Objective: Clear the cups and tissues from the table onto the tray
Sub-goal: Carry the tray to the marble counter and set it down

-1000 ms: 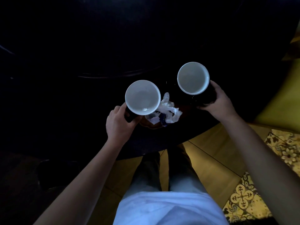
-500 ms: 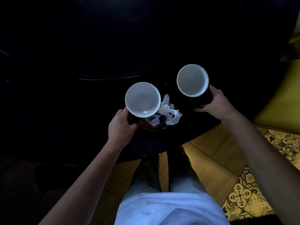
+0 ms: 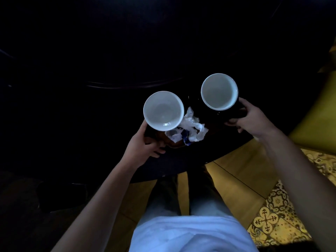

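Two dark cups with white insides are held over a very dark table. My left hand (image 3: 145, 144) grips the left cup (image 3: 163, 110) from below. My right hand (image 3: 252, 119) holds the right cup (image 3: 219, 90) by its dark side. Both cups look empty. Between them lie crumpled white tissues (image 3: 189, 128) with a bit of blue wrapper, resting on a brownish tray (image 3: 174, 143) that is mostly lost in shadow. Whether the cups touch the tray I cannot tell.
The round dark table's near edge (image 3: 200, 166) curves just in front of my legs. Yellow wooden floor (image 3: 236, 179) and a patterned rug (image 3: 276, 211) lie to the right. The far table and left side are too dark to read.
Both hands with their cups have shifted slightly; the left cup sits a little lower and closer over the tissues, and the right cup has drawn slightly inward.
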